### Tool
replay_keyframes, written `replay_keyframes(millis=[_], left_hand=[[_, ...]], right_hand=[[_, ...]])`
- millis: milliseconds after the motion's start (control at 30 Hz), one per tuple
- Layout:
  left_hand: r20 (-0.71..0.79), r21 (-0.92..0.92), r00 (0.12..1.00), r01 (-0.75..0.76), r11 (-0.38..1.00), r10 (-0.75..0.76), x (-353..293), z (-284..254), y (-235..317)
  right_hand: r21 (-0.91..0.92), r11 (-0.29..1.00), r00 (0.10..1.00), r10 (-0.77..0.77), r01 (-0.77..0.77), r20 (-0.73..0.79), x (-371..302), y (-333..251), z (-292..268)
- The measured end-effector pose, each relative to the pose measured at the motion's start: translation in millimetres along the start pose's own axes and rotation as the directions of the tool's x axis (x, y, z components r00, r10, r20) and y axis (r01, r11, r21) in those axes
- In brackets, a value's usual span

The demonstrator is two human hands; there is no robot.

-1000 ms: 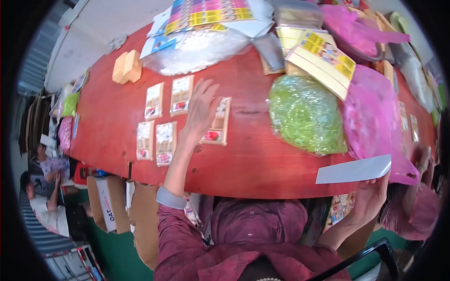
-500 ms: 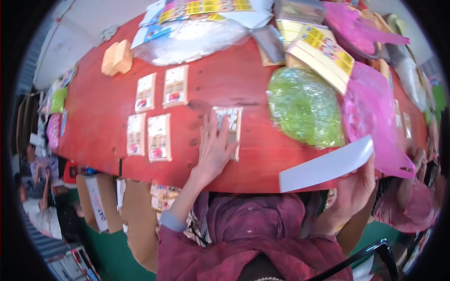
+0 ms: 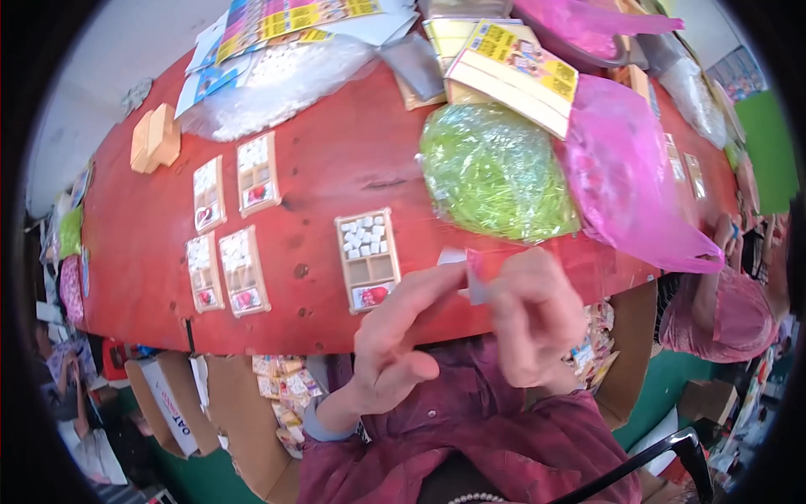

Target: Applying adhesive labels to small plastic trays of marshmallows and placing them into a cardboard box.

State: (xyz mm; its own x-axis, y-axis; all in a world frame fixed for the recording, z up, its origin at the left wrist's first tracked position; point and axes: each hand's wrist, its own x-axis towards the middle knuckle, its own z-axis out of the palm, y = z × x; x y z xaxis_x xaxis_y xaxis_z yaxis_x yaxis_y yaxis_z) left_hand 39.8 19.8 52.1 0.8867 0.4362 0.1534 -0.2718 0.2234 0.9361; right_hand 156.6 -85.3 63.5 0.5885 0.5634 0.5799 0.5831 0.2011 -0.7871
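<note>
In front of me a small wooden tray [image 3: 339,252] lies on the red table. Its top compartment holds white cubes [image 3: 365,237], and a card with a red picture [image 3: 371,296] shows at its near end. My right hand [image 3: 537,315], fingers curled and slightly blurred, closes on a whitish strip [image 3: 477,286] seen nearly edge-on. Left of it, my left hand [image 3: 395,336] is raised over the table's front edge. Its fingers curve toward the strip with the thumb held apart; the fingertips reach the strip's side, but whether they touch it I cannot tell.
Several similar wooden trays [image 3: 257,175] stand at the left, with wooden blocks [image 3: 155,139] behind. A clear bag of white pieces [image 3: 281,88], a bag of green strands [image 3: 495,172], printed cards [image 3: 512,71] and a pink bag [image 3: 625,160] lie beyond. Cardboard boxes [image 3: 239,403] stand below the edge.
My left hand has left the tray and risen toward my right hand. The strip, broad and flat to view before, has come leftward between the hands and turned edge-on. The whole view has shifted.
</note>
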Motion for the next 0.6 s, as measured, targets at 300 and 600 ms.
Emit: replay_keyframes(millis=[300,600], left_hand=[[-0.255,-0.48,0.952,0.027,0.877,-0.169,-14.2,-26.8,-35.0],[-0.414,-0.345,0.87,0.124,0.93,-0.269,-41.5,-58.6,-51.6]], right_hand=[[-0.122,0.988,0.895,-0.027,0.091,0.446,-8.8,20.6,29.5],[-0.093,0.791,0.617,0.539,-0.605,0.574,-47.1,48.1,15.3]])
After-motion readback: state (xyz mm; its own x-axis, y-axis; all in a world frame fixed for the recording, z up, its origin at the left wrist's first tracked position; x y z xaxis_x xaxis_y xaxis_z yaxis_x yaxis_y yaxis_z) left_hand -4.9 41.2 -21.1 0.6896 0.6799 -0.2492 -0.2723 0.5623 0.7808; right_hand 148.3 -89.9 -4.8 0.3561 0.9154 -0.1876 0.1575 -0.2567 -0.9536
